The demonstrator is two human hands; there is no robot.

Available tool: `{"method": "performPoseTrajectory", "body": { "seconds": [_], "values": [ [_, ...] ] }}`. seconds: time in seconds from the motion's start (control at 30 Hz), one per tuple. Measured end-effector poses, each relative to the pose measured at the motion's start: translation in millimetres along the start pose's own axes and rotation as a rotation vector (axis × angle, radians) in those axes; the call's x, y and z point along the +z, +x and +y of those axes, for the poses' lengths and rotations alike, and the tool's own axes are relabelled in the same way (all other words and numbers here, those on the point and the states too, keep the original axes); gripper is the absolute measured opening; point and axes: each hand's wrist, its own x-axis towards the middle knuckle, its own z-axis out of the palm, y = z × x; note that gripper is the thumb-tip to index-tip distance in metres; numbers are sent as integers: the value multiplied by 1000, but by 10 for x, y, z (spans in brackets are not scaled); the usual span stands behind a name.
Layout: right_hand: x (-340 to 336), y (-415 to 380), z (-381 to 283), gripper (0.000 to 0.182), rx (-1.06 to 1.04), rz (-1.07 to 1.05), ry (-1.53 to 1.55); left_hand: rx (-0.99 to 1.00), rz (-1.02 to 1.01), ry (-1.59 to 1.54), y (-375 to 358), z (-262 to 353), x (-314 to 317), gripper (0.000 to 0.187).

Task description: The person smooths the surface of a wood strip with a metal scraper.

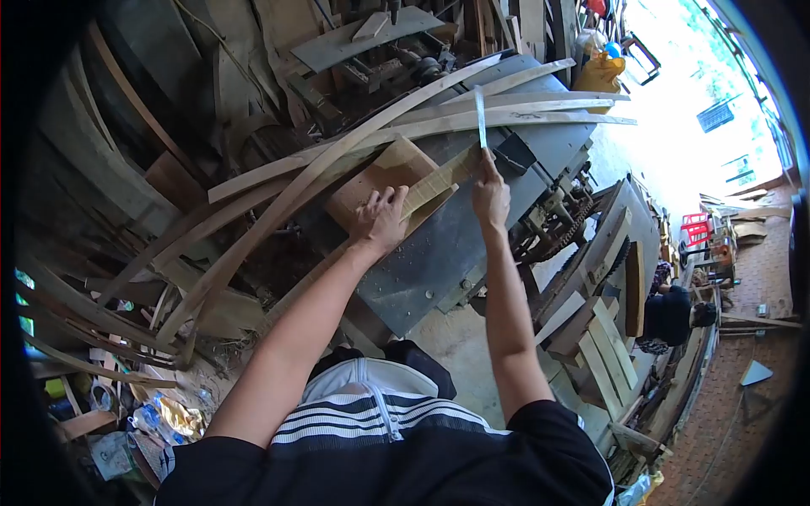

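My left hand (380,221) grips a narrow, slightly curved wooden piece (432,184) near its middle, with bent fingers over it. This wood lies slantwise across a dark metal machine table (413,278). Beside the left fingers is a wide brown wooden block (359,192), partly under the narrow piece. My right hand (491,196) is closed around the lower end of a thin, flat, pale strip (480,114) that looks like metal. Its tip points away from me, and the hand is close to the far end of the narrow wood.
Long curved wooden strips (540,110) lie across the table's far side. Stacked boards (603,354) and a second machine (582,261) stand to the right. Another person (671,316) is farther off. Planks (245,84) lean at the left; scraps and bags (160,417) litter the lower left.
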Motion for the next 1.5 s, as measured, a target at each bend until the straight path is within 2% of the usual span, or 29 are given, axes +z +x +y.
{"method": "performPoseTrajectory", "body": {
  "seconds": [0.1,0.2,0.3,0.33,0.4,0.5,0.53,0.6,0.67,0.73,0.8,0.87,0.93,0.97,1.0,1.17,1.27,1.33,1.4,1.47,1.5],
  "values": [
    [92,-522,-188,47,-126,-5,67,6,7,1,3,-5,10,57],
    [-53,-688,-189,48,-222,-168,-38,10,6,-30,4,-29,20,57],
    [25,-164,18,43,-112,-55,7,5,-30,-21,-21,8,-1,57],
    [22,-23,-35,43,-10,-32,27,7,-18,-28,-8,-4,-15,57],
    [82,-31,-124,47,66,-27,56,5,-8,-19,3,-12,7,56],
    [134,-580,-228,54,-164,-28,79,13,18,-33,9,-32,59,54],
    [22,-741,-318,52,-160,-154,23,12,15,-32,19,-44,50,54],
    [-87,-658,-190,49,-193,-226,-65,6,-19,11,22,-46,55,55],
    [-9,-242,104,46,-143,-97,-12,5,-22,-3,-1,-28,41,56],
    [-18,122,170,45,-1,-26,-11,6,-4,-9,0,-10,16,57],
    [52,77,149,44,-21,22,-42,1,-19,6,-1,7,-8,57],
    [23,-303,-24,44,-93,-35,-41,4,-2,-10,27,2,17,57],
    [-73,-663,-230,44,-162,-190,-31,-8,-7,-22,15,-20,19,56],
    [-157,-640,-212,44,-192,-223,-54,-2,-14,-3,27,-30,6,56],
    [-121,-509,-62,44,-252,-175,-45,6,-24,12,13,-19,10,56],
    [98,156,243,45,-98,99,-41,15,-10,25,-16,11,-23,54],
    [29,-318,52,48,-162,-12,57,32,19,32,5,-7,-9,52],
    [-122,-665,-204,50,-181,-232,-65,25,10,14,-4,-13,-3,51],
    [-122,-503,-31,42,-274,-162,-52,25,-18,25,6,-14,-19,53],
    [-88,-126,93,39,-147,-76,-45,27,-29,16,-8,-4,0,53],
    [-51,-24,96,39,-147,-71,-44,22,-25,11,5,-8,-7,53]
  ]
}}
